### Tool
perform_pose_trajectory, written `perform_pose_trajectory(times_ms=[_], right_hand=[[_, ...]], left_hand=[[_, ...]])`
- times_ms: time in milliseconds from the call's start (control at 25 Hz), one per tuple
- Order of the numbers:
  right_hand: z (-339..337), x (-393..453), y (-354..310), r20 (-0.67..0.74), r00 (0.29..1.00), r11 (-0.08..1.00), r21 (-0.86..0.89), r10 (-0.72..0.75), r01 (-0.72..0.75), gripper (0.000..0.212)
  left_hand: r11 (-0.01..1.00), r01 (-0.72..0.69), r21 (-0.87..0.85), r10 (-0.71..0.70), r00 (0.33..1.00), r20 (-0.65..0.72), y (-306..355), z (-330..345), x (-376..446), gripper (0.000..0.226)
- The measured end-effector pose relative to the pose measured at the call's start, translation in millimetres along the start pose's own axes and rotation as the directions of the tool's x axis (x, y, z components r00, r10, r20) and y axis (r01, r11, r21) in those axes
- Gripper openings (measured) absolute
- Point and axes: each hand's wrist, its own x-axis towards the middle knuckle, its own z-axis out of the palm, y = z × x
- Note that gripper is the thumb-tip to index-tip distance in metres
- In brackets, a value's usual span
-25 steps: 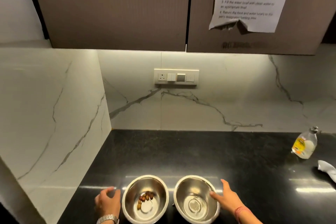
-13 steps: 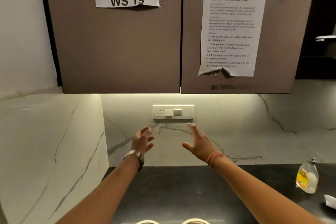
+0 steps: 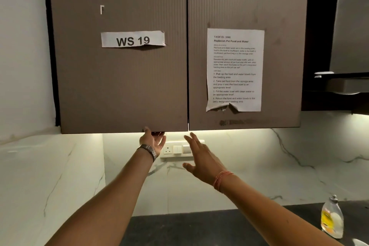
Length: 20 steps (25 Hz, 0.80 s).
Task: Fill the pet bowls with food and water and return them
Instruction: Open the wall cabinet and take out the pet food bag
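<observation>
The head view shows two closed cabinet doors side by side, two raised hands, one bottle and one switch plate. The left hand (image 3: 152, 141) reaches the bottom edge of the left cabinet door (image 3: 121, 86); its fingers (image 3: 157, 134) curl up under that edge, palm toward the camera, a watch on the wrist. The right hand (image 3: 200, 161) hovers below the right cabinet door (image 3: 245, 6), touching nothing, fingers spread and pointing up toward the seam between the doors. The pet bowls are out of sight.

A paper strip (image 3: 133, 39) on the left door reads "WS 19". A sheet (image 3: 235, 70) on the right door reads "TASK ID: 3568, Replenish Pet Food and Water" and lists four numbered steps. The switch plate (image 3: 176, 150) sits on the marble wall behind the hands. The bottle (image 3: 331, 218), with a yellow label, stands upright on the dark worktop (image 3: 199, 229) at the far right.
</observation>
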Motion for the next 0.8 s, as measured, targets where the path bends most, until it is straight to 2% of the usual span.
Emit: perform_pose_trajectory(times_ms=[120,280,440,600,680,800], right_hand=[[-13.6,1.4,-10.7,-0.094,0.995,0.989,0.149,0.029,-0.015,0.079],[-23.6,4.8,-40.3,-0.257,0.952,0.915,0.399,0.165,-0.05,0.084],[-26.8,17.7,-75.9,-0.229,0.951,0.749,0.662,0.207,-0.004,0.077],[-16.4,13.4,-101.4,-0.324,0.936,0.676,0.722,0.139,0.15,0.044],[-10.8,2.3,-121.5,-0.339,0.938,0.644,0.734,0.073,0.215,0.044],[-3.4,-14.1,-157.4,-0.385,0.923,0.559,0.769,0.018,0.31,0.055]], left_hand=[[0.998,-0.052,-0.041,0.052,0.999,-0.004,-8.3,-1.7,-15.8,0.049],[0.992,-0.124,-0.003,0.124,0.992,-0.004,-6.0,-15.3,-44.6,0.05],[0.984,-0.176,0.019,0.177,0.984,-0.034,0.3,-26.0,-72.4,0.048],[0.973,-0.228,0.04,0.23,0.971,-0.061,9.6,-39.5,-97.5,0.048],[0.96,-0.278,0.039,0.28,0.957,-0.072,16.5,-51.8,-109.1,0.048],[0.952,-0.303,0.052,0.306,0.949,-0.081,31.6,-68.6,-135.2,0.047]])
